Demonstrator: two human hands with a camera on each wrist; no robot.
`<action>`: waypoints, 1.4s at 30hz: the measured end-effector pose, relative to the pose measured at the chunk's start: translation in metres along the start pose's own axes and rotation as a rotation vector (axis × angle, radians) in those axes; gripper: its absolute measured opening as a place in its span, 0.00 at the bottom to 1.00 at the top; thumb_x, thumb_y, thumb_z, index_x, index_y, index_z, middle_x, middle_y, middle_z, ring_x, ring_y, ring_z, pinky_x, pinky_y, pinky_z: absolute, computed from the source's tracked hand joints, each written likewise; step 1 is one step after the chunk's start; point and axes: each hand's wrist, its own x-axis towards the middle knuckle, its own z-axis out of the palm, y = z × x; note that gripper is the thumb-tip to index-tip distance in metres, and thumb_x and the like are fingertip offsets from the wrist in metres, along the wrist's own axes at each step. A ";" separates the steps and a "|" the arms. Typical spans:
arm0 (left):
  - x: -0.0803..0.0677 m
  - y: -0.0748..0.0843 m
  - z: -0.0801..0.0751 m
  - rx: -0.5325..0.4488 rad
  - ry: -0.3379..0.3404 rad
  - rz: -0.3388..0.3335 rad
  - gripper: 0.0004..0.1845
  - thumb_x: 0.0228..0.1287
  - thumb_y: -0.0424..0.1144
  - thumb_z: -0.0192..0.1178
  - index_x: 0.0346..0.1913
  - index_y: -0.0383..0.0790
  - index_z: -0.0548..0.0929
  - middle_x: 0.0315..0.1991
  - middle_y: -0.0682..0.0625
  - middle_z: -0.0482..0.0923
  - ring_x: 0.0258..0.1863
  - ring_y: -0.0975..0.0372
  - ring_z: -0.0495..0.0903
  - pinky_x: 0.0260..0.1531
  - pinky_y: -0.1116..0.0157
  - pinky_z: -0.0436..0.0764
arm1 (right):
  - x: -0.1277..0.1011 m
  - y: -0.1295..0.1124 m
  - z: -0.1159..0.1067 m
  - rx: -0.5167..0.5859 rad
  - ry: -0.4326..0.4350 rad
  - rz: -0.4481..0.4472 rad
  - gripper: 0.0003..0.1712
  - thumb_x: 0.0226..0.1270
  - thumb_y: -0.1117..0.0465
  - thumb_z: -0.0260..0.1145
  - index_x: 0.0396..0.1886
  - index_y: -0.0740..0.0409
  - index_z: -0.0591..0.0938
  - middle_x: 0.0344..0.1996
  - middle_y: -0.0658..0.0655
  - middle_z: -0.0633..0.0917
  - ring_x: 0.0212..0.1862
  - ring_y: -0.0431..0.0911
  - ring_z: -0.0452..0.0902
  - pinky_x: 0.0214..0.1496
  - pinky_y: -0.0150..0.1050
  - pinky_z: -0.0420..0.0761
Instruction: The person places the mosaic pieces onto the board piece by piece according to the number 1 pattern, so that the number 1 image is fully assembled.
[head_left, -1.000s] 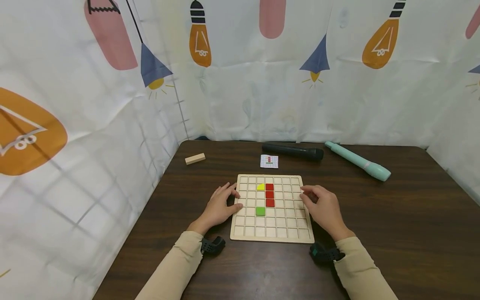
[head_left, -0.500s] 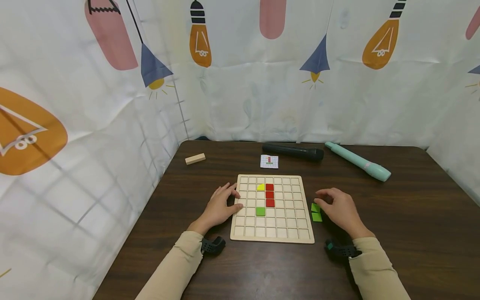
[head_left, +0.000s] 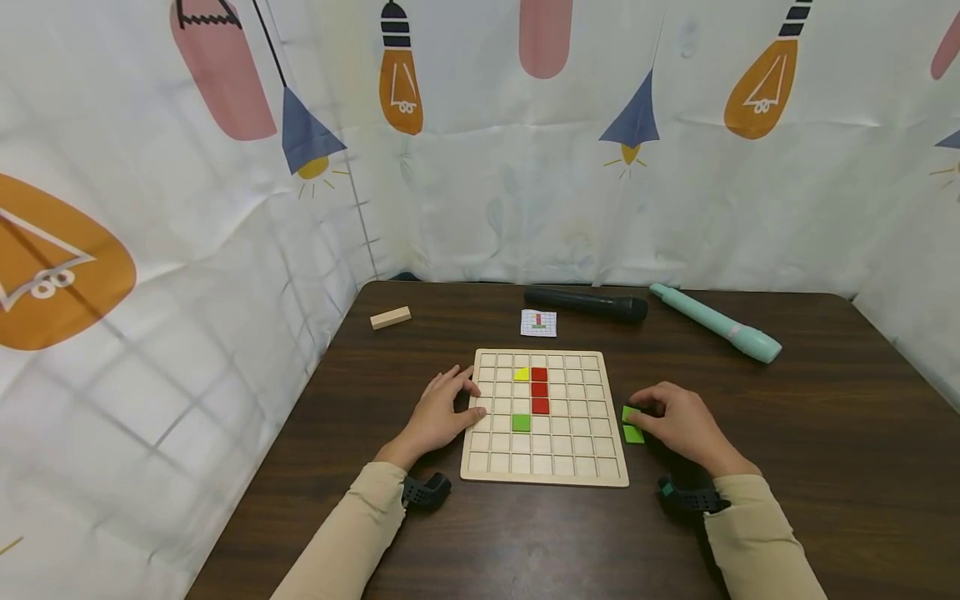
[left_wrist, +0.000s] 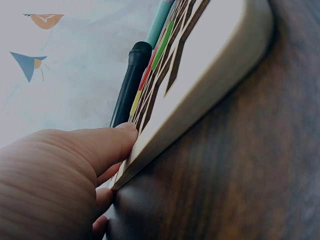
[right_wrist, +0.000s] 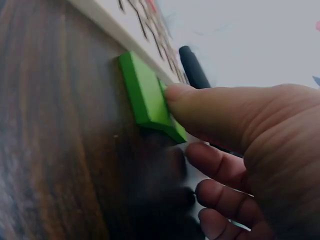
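A wooden grid board point(head_left: 543, 467) lies on the dark table. It holds a yellow piece point(head_left: 521, 374), a column of red tiles point(head_left: 539, 389) and a green tile point(head_left: 521, 422). My left hand point(head_left: 468, 400) rests with straight fingers on the board's left edge; in the left wrist view the thumb point(left_wrist: 100, 145) lies against the board point(left_wrist: 200, 90). Two loose green tiles point(head_left: 633, 434) lie just right of the board. My right hand point(head_left: 637, 410) pinches the farther one with curled fingers; in the right wrist view the thumb point(right_wrist: 200, 107) presses on the green tile point(right_wrist: 145, 95).
At the back lie a black cylinder point(head_left: 585, 302), a teal cylinder point(head_left: 716, 323), a small pattern card point(head_left: 538, 322) and a wooden block point(head_left: 390, 317). Printed cloth walls close off the left, back and right of the table point(head_left: 787, 433).
My right hand left the board's right edge, moved right onto the table and closed its fingers on a green tile. Two green tiles came into view. The left hand stayed put.
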 end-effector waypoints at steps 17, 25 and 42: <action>-0.002 0.001 -0.001 -0.021 -0.009 0.001 0.08 0.63 0.42 0.66 0.41 0.46 0.79 0.74 0.43 0.60 0.76 0.49 0.50 0.74 0.46 0.43 | -0.001 0.001 -0.003 -0.061 0.016 -0.021 0.16 0.60 0.57 0.73 0.46 0.60 0.86 0.39 0.55 0.82 0.34 0.45 0.71 0.32 0.40 0.73; -0.002 0.000 -0.001 -0.018 -0.009 0.001 0.08 0.63 0.42 0.66 0.41 0.46 0.79 0.74 0.43 0.60 0.76 0.49 0.50 0.74 0.46 0.43 | 0.001 0.003 -0.002 -0.084 0.025 -0.001 0.15 0.61 0.59 0.72 0.46 0.61 0.86 0.38 0.56 0.82 0.33 0.46 0.72 0.32 0.40 0.74; -0.001 0.001 -0.002 -0.016 -0.013 0.003 0.08 0.64 0.42 0.66 0.42 0.45 0.79 0.74 0.43 0.59 0.76 0.49 0.50 0.74 0.46 0.42 | 0.005 -0.012 0.012 -0.050 0.139 -0.034 0.15 0.62 0.60 0.72 0.47 0.60 0.86 0.42 0.59 0.84 0.31 0.45 0.72 0.30 0.39 0.73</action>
